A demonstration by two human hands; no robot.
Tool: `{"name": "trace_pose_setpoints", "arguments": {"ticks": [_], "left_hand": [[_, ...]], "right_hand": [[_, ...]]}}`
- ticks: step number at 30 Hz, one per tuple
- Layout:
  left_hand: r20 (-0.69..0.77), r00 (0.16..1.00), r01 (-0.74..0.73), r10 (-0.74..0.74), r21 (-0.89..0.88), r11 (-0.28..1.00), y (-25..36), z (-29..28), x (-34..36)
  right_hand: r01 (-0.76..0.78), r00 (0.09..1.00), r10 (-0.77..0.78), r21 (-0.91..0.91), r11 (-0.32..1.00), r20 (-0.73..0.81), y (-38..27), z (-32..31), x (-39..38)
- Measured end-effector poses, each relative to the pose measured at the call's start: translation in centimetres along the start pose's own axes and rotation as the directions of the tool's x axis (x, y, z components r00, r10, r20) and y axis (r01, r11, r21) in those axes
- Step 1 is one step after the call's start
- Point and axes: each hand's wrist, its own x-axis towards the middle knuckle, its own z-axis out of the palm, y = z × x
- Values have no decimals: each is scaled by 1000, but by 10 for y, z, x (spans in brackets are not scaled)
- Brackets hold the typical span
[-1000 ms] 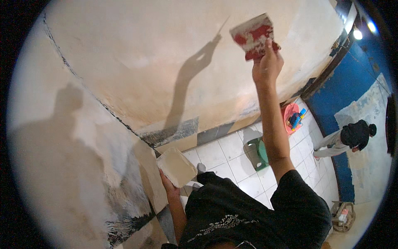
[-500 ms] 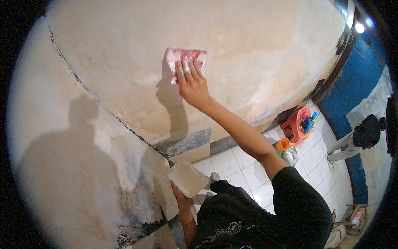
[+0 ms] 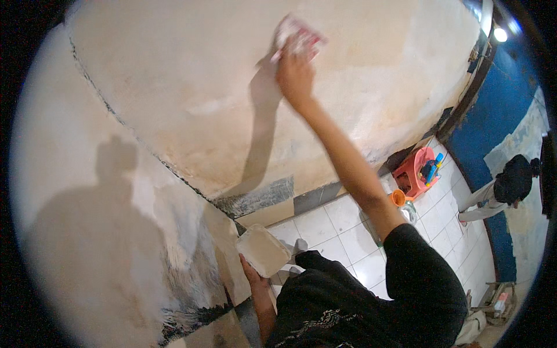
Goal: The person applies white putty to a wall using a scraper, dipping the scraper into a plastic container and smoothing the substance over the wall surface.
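Observation:
My right hand (image 3: pixel 295 74) reaches up and presses a reddish flat trowel (image 3: pixel 297 36), smeared with pale plaster, against the cream plastered wall (image 3: pixel 191 87). The tool is blurred. Down low, my left hand (image 3: pixel 250 274) holds a square board (image 3: pixel 262 249) loaded with pale plaster, close to the wall corner. My arm's shadow falls on the wall just left of the right arm.
A second wall face (image 3: pixel 87 232) meets the first at a dark corner seam. White floor tiles (image 3: pixel 342 232) lie below. A red plastic stool (image 3: pixel 413 173) with a blue object stands by the wall, an orange cup (image 3: pixel 398 198) nearby. Another person (image 3: pixel 505 188) crouches by a blue wall.
My right hand with the trowel swept from high right down to the left across the wall, then back up toward the top. The left hand kept the plaster board low.

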Motion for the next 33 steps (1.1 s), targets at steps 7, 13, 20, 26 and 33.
{"name": "trace_pose_setpoints", "arguments": {"ticks": [7, 13, 20, 26, 33], "left_hand": [[-72, 994, 88, -85, 33, 996, 18, 63, -29], [-88, 987, 140, -133, 80, 987, -1, 12, -19], [-202, 975, 115, -94, 94, 989, 3, 9, -27], [-114, 989, 93, -92, 4, 996, 9, 10, -18], [-295, 955, 52, -40, 32, 998, 27, -20, -22]], "right_hand": [[-243, 938, 14, 631, 736, 345, -60, -98, -122], [-782, -161, 635, 294, -549, 756, 1, -133, -256], [-514, -361, 360, 139, -846, 860, 35, -81, -351], [-612, -487, 294, -81, -787, 823, 97, -25, -440], [-772, -322, 289, -73, -632, 901, 59, -2, -350]]}}
